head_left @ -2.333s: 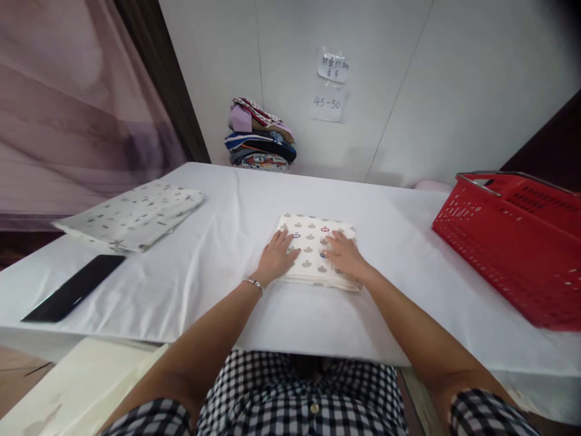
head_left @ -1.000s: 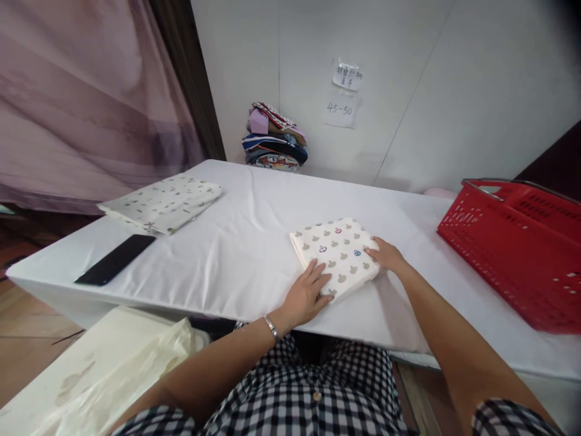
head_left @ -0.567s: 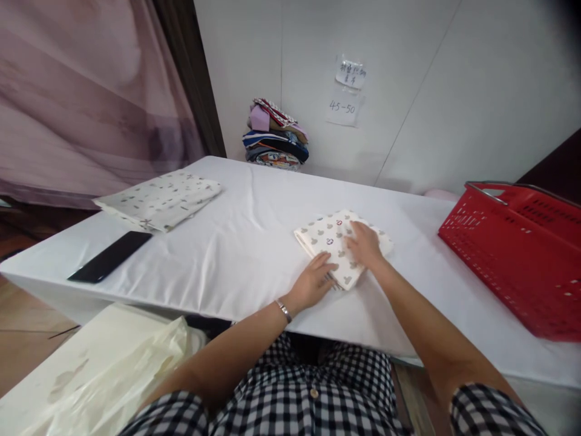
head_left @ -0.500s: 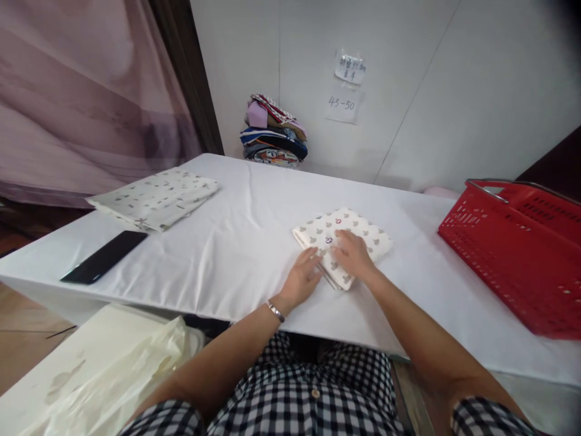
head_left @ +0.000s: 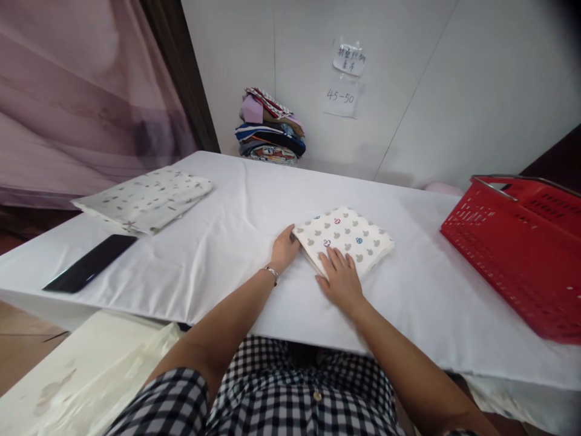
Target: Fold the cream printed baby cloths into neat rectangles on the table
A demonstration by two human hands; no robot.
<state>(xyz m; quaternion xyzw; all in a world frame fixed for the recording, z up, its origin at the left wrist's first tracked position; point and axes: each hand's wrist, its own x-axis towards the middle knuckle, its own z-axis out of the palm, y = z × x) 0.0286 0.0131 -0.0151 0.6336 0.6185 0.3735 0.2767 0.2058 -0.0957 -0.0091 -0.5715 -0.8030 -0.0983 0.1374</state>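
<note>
On the worktop [head_left: 422,297] we see a black slab [head_left: 91,264] by the near edge, then a spotted cloth [head_left: 147,198] at the left edge. Between near and far edges, the left hand [head_left: 285,249] half-curls at the left corner of the folded cloth [head_left: 349,233], grip unclear to us; the right hand [head_left: 341,281] rests open, grasping nothing, on its near side. Rightmost, we see a red basket [head_left: 521,260].

Folded white cloth [head_left: 351,230], printed grey with few coloured motifs; flat on the table [head_left: 408,297]; one corner toward twelve o'clock
</note>
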